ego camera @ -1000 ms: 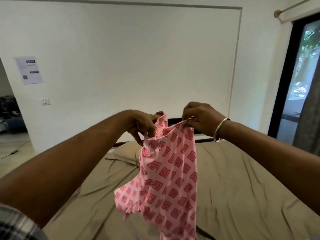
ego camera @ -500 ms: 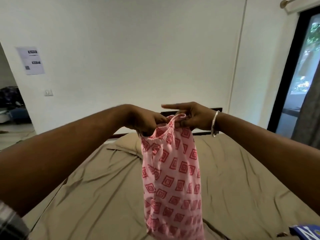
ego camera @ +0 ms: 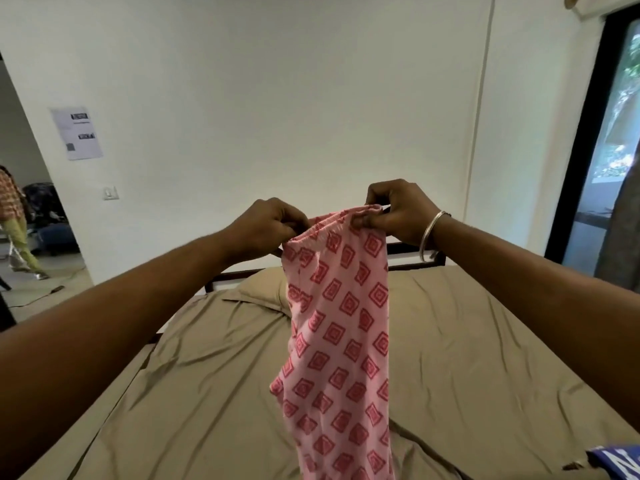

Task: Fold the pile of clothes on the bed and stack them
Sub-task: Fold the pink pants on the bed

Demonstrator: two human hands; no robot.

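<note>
Two hands, left (ego camera: 268, 226) and right (ego camera: 398, 211), pinch the garment's (ego camera: 341, 327) waistband above the bed (ego camera: 485, 358); folding not yet begun, no stack visible.

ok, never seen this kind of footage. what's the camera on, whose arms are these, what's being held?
There is no robot: a person wears one wide-angle camera on the head, looking forward and down, so the arms are their own. The left hand and the right hand, with a bangle on its wrist, each pinch the top edge of a pink patterned garment, which hangs over a bed with a tan sheet and a pillow. A blue item shows at the lower right corner.
</note>
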